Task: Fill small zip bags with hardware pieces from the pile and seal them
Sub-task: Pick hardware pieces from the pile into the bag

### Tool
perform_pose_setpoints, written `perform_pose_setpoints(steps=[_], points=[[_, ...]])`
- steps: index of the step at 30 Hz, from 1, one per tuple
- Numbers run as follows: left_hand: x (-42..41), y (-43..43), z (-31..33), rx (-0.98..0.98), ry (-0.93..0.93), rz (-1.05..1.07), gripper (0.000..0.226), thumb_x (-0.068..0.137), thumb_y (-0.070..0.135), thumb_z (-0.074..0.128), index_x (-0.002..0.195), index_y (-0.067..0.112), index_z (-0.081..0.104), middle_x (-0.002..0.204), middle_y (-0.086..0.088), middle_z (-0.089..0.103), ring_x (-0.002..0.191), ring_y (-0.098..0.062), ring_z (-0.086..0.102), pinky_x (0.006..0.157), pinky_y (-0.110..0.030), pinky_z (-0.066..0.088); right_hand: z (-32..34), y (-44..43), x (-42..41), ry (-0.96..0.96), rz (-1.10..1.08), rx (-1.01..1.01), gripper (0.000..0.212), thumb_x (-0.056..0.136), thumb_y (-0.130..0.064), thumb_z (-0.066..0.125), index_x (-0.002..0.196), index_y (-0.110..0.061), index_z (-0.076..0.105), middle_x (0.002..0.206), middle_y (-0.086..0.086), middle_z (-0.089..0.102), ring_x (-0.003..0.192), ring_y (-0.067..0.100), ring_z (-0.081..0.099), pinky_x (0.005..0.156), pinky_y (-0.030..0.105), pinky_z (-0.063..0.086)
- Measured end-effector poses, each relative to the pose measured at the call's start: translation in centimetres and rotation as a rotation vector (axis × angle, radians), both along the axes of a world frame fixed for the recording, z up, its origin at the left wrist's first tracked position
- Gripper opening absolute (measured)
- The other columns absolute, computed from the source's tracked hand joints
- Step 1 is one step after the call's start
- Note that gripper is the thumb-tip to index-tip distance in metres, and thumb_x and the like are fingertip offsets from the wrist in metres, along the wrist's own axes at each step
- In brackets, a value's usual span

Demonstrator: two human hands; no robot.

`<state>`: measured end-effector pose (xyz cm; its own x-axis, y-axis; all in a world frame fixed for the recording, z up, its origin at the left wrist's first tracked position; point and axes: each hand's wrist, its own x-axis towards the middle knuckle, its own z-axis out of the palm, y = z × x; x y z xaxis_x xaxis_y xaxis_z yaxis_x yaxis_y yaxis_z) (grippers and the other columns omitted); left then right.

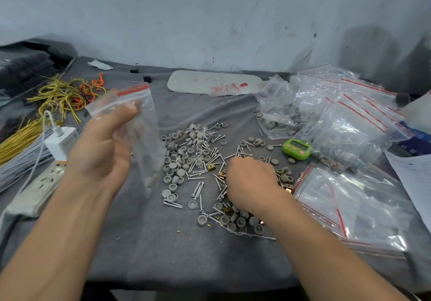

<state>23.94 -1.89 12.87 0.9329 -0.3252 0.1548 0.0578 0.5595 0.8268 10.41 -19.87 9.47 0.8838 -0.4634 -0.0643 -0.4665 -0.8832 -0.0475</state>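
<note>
Zip bag: the zip bag (140,118) is lifted above the left part of the tabletop, upright, its red strip on top. It is blurred; some grey pieces seem to lie in its bottom.
Left hand: the left hand (102,151) holds the zip bag by its upper part, thumb toward the camera, fingers behind the plastic.
Pile: the pile (191,158) lies in the middle, on a grey cloth (186,254), just right of the bag. It mixes grey caps (173,165), screws (197,188) and brass clips (211,167).
Right hand: the right hand (251,181) rests on the right side of the pile, knuckles up, fingers curled down into the pieces. I cannot tell if it grips one.
Timer: a green timer (296,149) lies just beyond the pile, on the right.
Bags at right: empty bags (354,207) lie flat near the right hand; filled bags (279,114) are heaped farther back.
Left side: a white charger (61,142) sits in a power strip (42,184); yellow wires (58,97) lie behind them.
Back: a white card (210,82) lies near the wall.
</note>
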Motion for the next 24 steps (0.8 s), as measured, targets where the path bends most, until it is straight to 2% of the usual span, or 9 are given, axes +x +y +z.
perform_pose_setpoints(steps=[2,4,7,9,11,16,18,21,24], points=[[0.2,0.3,-0.2,0.041,0.041,-0.046,0.015,0.090,0.011,0.065,0.092,0.019,0.076,0.101,0.005,0.074,0.108,-0.011,0.070,0.099,-0.034,0.053,0.2,-0.1,0.0,-0.018,-0.008,0.010,0.008,0.088,-0.015,0.058,0.090,-0.020,0.052,0.110,0.009,0.071,0.102,0.033,0.067,0.072,0.033,0.038],[0.1,0.4,-0.2,0.024,0.069,-0.063,0.024,0.089,0.012,0.067,0.071,0.022,0.079,0.098,0.004,0.075,0.106,-0.012,0.071,0.092,-0.032,0.057,0.2,-0.4,0.1,-0.069,-0.058,0.061,0.013,0.089,-0.019,0.059,0.099,-0.021,0.066,0.108,0.007,0.071,0.099,0.032,0.067,0.073,0.035,0.041],[0.2,0.1,-0.2,0.093,0.039,-0.037,0.019,0.090,0.008,0.066,0.107,0.014,0.073,0.097,0.002,0.074,0.095,-0.010,0.072,0.078,-0.023,0.059,0.6,-1.1,0.0,-0.231,-0.086,0.302,0.015,0.094,-0.024,0.061,0.090,-0.032,0.073,0.092,-0.003,0.075,0.086,0.021,0.069,0.073,0.031,0.051],[0.0,-0.6,-0.5,0.316,-0.026,0.014,0.053,0.087,0.002,0.070,0.137,0.008,0.055,0.104,-0.002,0.072,0.084,-0.006,0.071,0.068,-0.016,0.055,1.0,-1.3,-0.3,-0.390,-0.087,0.597,0.019,0.093,-0.023,0.067,0.079,-0.033,0.074,0.076,-0.008,0.076,0.072,0.010,0.069,0.067,0.025,0.053],[-0.7,-1.2,-1.2,0.566,-0.148,0.048,0.083,0.077,-0.005,0.079,0.147,0.023,0.046,0.116,-0.005,0.070,0.087,-0.003,0.073,0.067,-0.012,0.053,1.5,-1.5,-0.7,-0.542,-0.084,0.861,0.015,0.087,-0.016,0.074,0.079,-0.027,0.080,0.072,-0.007,0.077,0.066,0.004,0.067,0.068,0.024,0.049],[-2.7,-3.1,-2.3,0.942,-0.446,-0.038,0.109,0.062,0.006,0.087,0.146,0.052,0.034,0.122,0.003,0.065,0.092,-0.011,0.072,0.078,-0.031,0.061,2.1,-1.4,-0.8,-0.753,-0.056,1.072,0.008,0.079,-0.012,0.083,0.077,-0.020,0.082,0.070,0.001,0.077,0.064,0.006,0.068,0.065,0.018,0.050],[-3.2,-3.8,-2.5,1.065,-0.534,-0.050,0.103,0.059,0.019,0.083,0.144,0.051,0.035,0.117,0.007,0.067,0.097,-0.013,0.069,0.085,-0.036,0.058,2.1,-1.1,-0.6,-0.840,-0.052,1.095,0.009,0.078,-0.009,0.084,0.074,-0.017,0.081,0.064,0.001,0.074,0.056,0.006,0.063,0.056,0.015,0.047],[-3.6,-4.4,-2.6,1.151,-0.584,-0.130,0.084,0.054,0.031,0.079,0.132,0.046,0.050,0.106,0.017,0.068,0.096,-0.005,0.066,0.081,-0.028,0.053,1.8,-0.4,-0.2,-0.863,-0.030,1.013,0.011,0.078,-0.008,0.083,0.074,-0.019,0.081,0.056,-0.007,0.067,0.048,0.002,0.052,0.049,0.014,0.041],[-3.9,-4.6,-2.8,1.187,-0.618,-0.213,0.067,0.058,0.029,0.083,0.118,0.042,0.059,0.102,0.017,0.070,0.092,-0.002,0.066,0.082,-0.031,0.055,1.5,0.1,0.2,-0.833,-0.012,0.891,0.016,0.083,-0.010,0.079,0.078,-0.024,0.083,0.056,-0.012,0.068,0.048,-0.002,0.056,0.049,0.012,0.041]])
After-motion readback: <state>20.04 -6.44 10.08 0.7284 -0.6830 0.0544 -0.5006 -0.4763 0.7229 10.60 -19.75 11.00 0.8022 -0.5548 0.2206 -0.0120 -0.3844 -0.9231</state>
